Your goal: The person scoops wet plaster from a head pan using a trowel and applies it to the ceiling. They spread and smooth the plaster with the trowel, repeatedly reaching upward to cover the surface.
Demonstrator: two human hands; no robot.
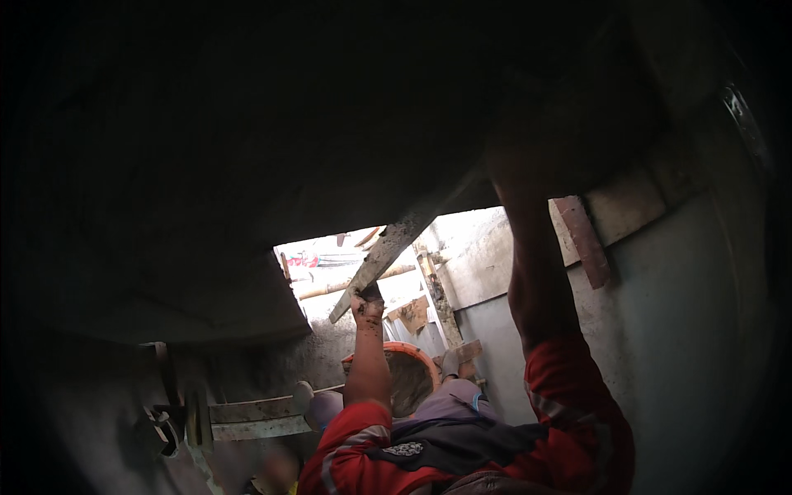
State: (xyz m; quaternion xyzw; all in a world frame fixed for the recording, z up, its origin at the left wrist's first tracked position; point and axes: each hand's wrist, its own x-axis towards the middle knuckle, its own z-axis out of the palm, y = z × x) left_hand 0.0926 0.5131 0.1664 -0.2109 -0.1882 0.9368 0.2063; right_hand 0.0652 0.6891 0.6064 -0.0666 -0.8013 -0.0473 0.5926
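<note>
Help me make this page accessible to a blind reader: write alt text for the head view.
A raised left hand grips a long, speckled board near its lower end, against a bright opening. The right arm reaches up into darkness that hides the right hand; below are a red-and-dark shirt and an orange-rimmed container.

A: Where could our left hand (368, 305) pass?
B: Through the bright gap below the dark overhead surface (239, 190), except that the long board (381, 259) slants across it.
A: And beyond?
B: We'd meet the upright post (438, 293). Our right forearm (538, 272) crosses the space beside the reddish plank (582, 241); below, the orange-rimmed tub (431, 365) stands in our way.
</note>
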